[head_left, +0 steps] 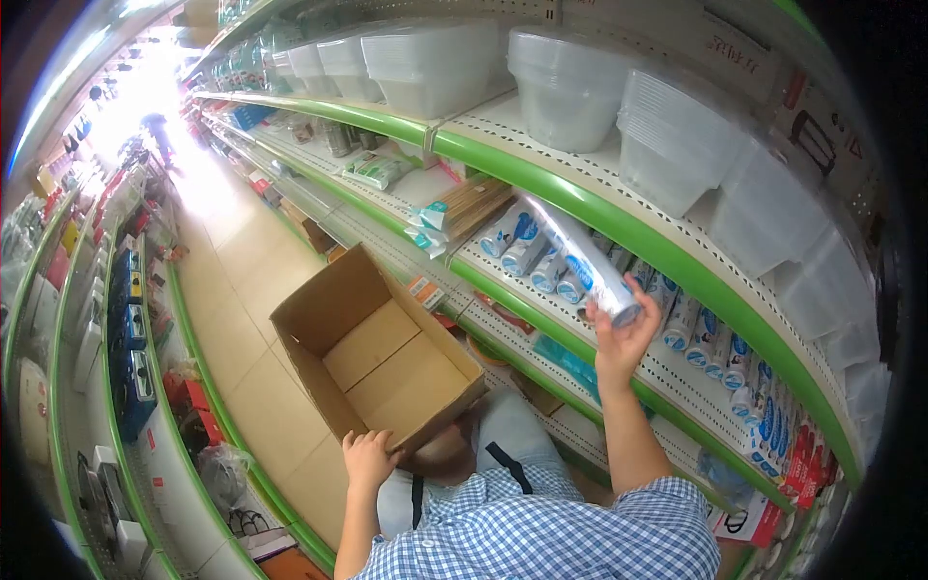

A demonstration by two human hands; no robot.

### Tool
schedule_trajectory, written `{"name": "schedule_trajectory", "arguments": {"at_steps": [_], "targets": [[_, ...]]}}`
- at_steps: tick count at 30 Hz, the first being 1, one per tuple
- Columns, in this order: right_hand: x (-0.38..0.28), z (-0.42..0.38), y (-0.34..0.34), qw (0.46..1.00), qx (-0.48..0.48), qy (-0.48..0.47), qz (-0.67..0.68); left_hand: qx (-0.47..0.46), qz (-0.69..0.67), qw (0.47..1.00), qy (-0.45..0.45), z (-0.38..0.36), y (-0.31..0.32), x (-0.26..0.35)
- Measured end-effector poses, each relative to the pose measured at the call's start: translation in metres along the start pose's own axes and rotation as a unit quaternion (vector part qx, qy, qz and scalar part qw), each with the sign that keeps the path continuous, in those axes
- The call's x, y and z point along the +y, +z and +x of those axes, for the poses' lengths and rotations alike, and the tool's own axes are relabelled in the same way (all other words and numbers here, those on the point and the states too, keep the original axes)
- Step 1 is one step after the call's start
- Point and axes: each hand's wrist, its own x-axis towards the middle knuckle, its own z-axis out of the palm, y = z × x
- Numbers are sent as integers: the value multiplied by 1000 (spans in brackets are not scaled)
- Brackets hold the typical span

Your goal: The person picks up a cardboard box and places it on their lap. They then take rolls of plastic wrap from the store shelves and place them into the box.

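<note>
The right hand (623,338) has its fingers closed round one end of a long wrapped sleeve of cups (583,256), lifted against the green-edged shelf (580,208) where like sleeves (527,246) lie crowded. The left hand (367,456) grips the rim of an open, empty cardboard box (377,353) below. Clear tubs (570,87) fill the shelf above; the aisle floor (232,261) lies open leftward.

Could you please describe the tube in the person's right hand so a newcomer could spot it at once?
Find the green-edged shelf under the clear tubs. A row of blue-and-white tubes lies on it. The tube is the one lifted above the row, its end in the right hand.
</note>
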Motion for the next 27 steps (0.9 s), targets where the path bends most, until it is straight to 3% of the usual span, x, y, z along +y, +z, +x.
{"name": "schedule_trajectory", "arguments": {"at_steps": [4,5,8,13,19,22,27], "targets": [[18,23,7,970,-75,-76,-217,15,3,1000,9,0,0,0],[20,26,12,958,-81,-58,-267,21,2,1000,11,0,0,1],[38,32,22,916,-159,-90,-356,23,-4,1000,9,1,-1,2],[69,30,38,890,-281,-36,-356,39,-8,999,12,-1,1,0],[69,42,57,828,-331,28,-453,43,-10,999,11,0,2,-1],[71,45,58,799,-309,-43,-515,44,-17,999,6,0,1,0],[110,46,50,803,-320,-49,-500,40,-12,999,4,2,3,1]]}}
